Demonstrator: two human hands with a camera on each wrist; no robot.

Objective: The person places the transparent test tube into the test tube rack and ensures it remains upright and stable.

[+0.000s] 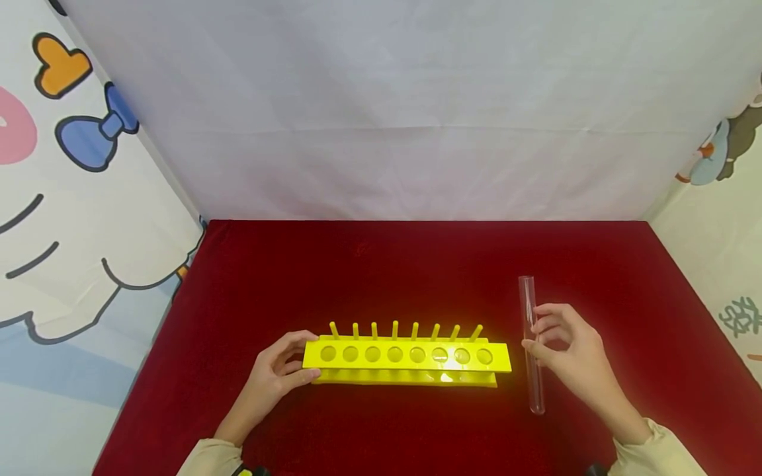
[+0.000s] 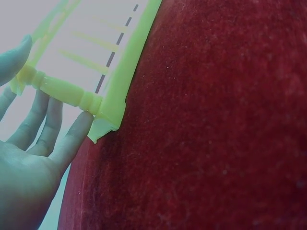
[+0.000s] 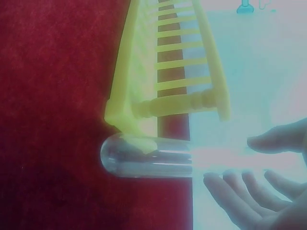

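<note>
A yellow test tube rack [image 1: 406,363] stands on the red cloth, with a row of round holes on top and upright pegs along its far side. My left hand [image 1: 278,367] grips the rack's left end, thumb in front and fingers behind. In the left wrist view that hand [image 2: 36,143] has its fingers about the rack's end post [image 2: 62,92]. My right hand [image 1: 571,347] pinches a clear glass test tube [image 1: 534,380] just right of the rack, rounded end down. The right wrist view shows the tube's closed end [image 3: 144,160] beside the rack's end [image 3: 168,106].
Red cloth [image 1: 381,430] covers the table. A pale curtain [image 1: 417,132] hangs behind its far edge. Printed cartoon sheets [image 1: 89,198] stand at the left, with another printed sheet [image 1: 726,231] at the right.
</note>
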